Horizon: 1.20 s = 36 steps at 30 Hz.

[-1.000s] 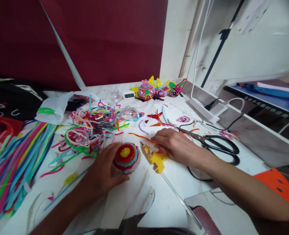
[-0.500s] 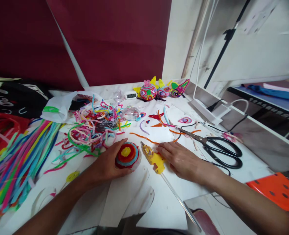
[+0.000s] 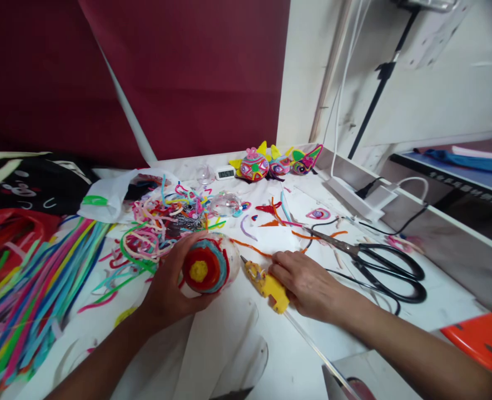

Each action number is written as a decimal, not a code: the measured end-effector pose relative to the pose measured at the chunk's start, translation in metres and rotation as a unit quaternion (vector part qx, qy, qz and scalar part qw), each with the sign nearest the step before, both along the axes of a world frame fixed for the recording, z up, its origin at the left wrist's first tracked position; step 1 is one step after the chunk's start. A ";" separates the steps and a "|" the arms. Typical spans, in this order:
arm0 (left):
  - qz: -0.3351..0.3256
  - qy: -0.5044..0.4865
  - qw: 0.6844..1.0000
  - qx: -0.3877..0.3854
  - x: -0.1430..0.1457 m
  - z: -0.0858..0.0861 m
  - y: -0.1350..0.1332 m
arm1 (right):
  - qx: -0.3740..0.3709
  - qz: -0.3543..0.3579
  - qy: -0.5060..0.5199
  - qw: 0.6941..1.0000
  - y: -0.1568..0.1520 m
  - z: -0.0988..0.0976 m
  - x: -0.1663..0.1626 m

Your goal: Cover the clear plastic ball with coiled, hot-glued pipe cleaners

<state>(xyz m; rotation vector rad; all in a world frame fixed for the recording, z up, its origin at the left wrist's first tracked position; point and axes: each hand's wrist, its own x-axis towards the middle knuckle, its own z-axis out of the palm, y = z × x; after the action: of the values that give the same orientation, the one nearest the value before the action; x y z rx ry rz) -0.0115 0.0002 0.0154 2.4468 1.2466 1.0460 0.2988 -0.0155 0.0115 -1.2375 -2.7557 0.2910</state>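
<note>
My left hand [image 3: 168, 294] is wrapped round a ball [image 3: 208, 264], which is tilted toward the left. Rings of pipe cleaner in yellow, red, orange and blue cover one end of it; the other end looks pale and clear. Just right of the ball lies a yellow glue gun [image 3: 271, 286], nozzle pointing up and left, a long clear glue stick [image 3: 316, 350] running out of its back. My right hand [image 3: 306, 283] has its curled fingers closed on the gun's side. Beyond the nozzle, an orange pipe cleaner [image 3: 249, 247] stretches over white paper.
Black-handled scissors [image 3: 366, 255] lie at the right, near a cable. Cut pipe cleaners [image 3: 158, 228] are heaped behind the ball, and long ones [image 3: 41, 294] lie at the left. Finished decorated balls [image 3: 254, 165] and a small timer [image 3: 224, 173] stand at the back.
My left hand has raised the ball and tipped its ringed end leftward, showing more of its pale side. My right fingers have curled in onto the glue gun. The view has shifted slightly.
</note>
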 end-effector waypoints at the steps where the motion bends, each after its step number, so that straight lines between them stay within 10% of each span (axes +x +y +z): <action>1: 0.005 -0.011 1.000 -0.001 0.000 0.001 0.001 | 0.002 -0.004 0.018 1.000 0.000 0.000 0.002; 7: 0.012 -0.146 0.989 -0.032 0.008 0.006 0.009 | -0.035 -0.010 0.191 0.981 -0.001 0.012 0.012; 18: 0.080 -0.443 0.832 -0.323 0.037 0.009 0.015 | -0.094 0.004 0.370 0.924 -0.017 0.051 0.016; 36: 0.052 -0.398 0.867 -0.296 0.039 -0.006 0.005 | -0.003 0.020 0.218 0.976 -0.025 0.026 0.009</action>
<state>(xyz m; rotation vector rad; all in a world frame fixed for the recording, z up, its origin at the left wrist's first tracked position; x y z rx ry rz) 0.0274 0.0053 0.0099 1.2794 1.1528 1.2587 0.3074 -0.0409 0.0376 -0.9785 -2.4016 0.5080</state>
